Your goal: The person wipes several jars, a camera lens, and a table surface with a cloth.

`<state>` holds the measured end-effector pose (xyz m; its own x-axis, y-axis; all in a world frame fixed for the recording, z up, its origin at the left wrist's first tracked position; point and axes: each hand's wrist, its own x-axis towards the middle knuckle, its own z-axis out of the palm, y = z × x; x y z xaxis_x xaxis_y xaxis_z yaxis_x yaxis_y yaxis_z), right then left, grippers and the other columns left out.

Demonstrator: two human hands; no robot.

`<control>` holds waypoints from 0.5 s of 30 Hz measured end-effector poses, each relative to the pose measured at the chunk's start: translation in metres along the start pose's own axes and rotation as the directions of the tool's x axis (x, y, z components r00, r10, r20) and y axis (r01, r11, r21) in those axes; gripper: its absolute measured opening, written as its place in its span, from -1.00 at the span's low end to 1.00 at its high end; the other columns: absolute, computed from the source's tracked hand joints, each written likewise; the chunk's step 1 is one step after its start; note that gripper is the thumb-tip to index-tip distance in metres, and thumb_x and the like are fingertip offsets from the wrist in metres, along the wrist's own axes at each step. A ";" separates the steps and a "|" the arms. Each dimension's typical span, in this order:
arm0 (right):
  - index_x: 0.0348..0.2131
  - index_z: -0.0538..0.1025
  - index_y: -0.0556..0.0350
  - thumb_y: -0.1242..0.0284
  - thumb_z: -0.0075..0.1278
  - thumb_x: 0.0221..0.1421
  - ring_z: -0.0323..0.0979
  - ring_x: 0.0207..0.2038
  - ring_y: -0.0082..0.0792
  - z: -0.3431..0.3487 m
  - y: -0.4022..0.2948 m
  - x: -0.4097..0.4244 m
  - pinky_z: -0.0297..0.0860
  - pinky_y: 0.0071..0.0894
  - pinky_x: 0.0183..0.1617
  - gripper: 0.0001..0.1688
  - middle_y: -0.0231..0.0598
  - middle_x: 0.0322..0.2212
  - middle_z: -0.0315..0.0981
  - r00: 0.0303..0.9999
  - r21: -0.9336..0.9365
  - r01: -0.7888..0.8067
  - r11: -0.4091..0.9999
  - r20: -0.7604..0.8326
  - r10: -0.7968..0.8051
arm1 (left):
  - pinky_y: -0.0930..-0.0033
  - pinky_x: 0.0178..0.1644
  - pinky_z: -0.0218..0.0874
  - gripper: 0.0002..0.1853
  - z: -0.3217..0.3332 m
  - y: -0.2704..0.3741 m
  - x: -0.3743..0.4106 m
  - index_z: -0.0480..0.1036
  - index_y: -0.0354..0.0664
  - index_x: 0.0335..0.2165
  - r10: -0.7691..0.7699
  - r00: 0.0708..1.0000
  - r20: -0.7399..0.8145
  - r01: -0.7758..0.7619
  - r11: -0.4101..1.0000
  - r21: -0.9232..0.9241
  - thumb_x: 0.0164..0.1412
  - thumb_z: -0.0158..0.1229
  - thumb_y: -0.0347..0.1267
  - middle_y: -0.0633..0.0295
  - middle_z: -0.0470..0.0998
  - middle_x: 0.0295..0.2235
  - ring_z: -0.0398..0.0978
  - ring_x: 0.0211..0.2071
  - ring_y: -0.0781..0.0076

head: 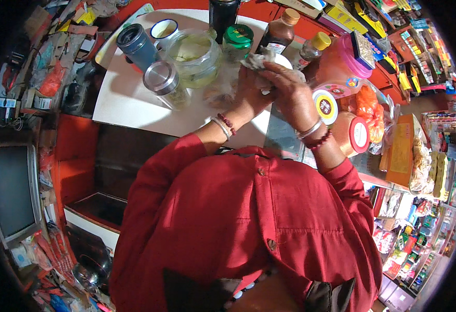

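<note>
My left hand (pixel 251 85) and my right hand (pixel 292 91) meet over the far right part of a white tabletop (pixel 134 113). A crumpled greyish cloth (pixel 262 60) sticks out past my right fingers, which are bent over it. Close behind them shows a white round rim (pixel 283 61), partly covered. My left fingers are mostly hidden, so what they hold is unclear. Left of my hands stand a wide clear plastic jar (pixel 192 58) with pale liquid and a glass jar with a metal lid (pixel 165 84). A green-lidded jar (pixel 238 39) is just beyond.
Farther left are a blue tumbler (pixel 136 43) and an enamel mug (pixel 164 29). Brown-capped (pixel 278 33) and yellow-capped (pixel 313 48) bottles stand behind my hands. A large pink plastic jar (pixel 337 66) and a red-lidded jar (pixel 352 134) crowd my right arm. Packed shelves (pixel 415 234) line the right.
</note>
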<state>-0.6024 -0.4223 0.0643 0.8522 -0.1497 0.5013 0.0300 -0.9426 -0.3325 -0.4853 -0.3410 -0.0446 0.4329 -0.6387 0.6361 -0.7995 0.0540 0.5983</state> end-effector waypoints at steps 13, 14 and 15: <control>-0.06 0.59 0.14 0.69 0.04 -0.06 0.53 0.06 0.02 0.000 0.013 0.005 0.47 -0.18 0.12 -0.51 -0.04 0.07 0.52 0.998 0.104 -0.052 0.993 0.036 0.049 | -0.09 0.26 0.13 -0.03 -0.014 0.002 0.003 0.25 -0.26 0.19 -0.118 0.989 0.087 0.132 0.974 -0.184 -0.13 0.54 -0.15 -0.09 0.30 0.18 0.24 0.16 -0.23; -0.07 0.59 0.14 0.69 0.04 -0.05 0.53 0.05 0.03 0.001 0.028 0.006 0.47 -0.17 0.13 -0.52 -0.02 0.07 0.52 0.999 0.087 -0.047 0.995 -0.019 0.049 | -0.04 0.28 0.14 0.03 -0.016 0.009 0.002 0.16 -0.27 0.25 -0.113 0.994 -0.002 0.111 0.976 -0.185 -0.09 0.55 -0.17 -0.12 0.26 0.21 0.24 0.21 -0.19; -0.07 0.60 0.14 0.68 0.04 -0.05 0.53 0.04 0.04 0.001 0.035 0.009 0.47 -0.17 0.13 -0.53 -0.01 0.06 0.52 0.996 0.065 -0.048 0.997 -0.078 0.053 | 0.02 0.30 0.15 0.10 -0.016 0.012 0.002 0.07 -0.27 0.30 -0.101 0.991 -0.086 0.083 0.979 -0.187 -0.05 0.56 -0.19 -0.14 0.22 0.24 0.23 0.26 -0.15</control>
<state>-0.5934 -0.4561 0.0565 0.8094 -0.2223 0.5435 0.0229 -0.9129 -0.4075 -0.4871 -0.3295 -0.0282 0.5458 -0.5722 0.6121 -0.6685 0.1432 0.7298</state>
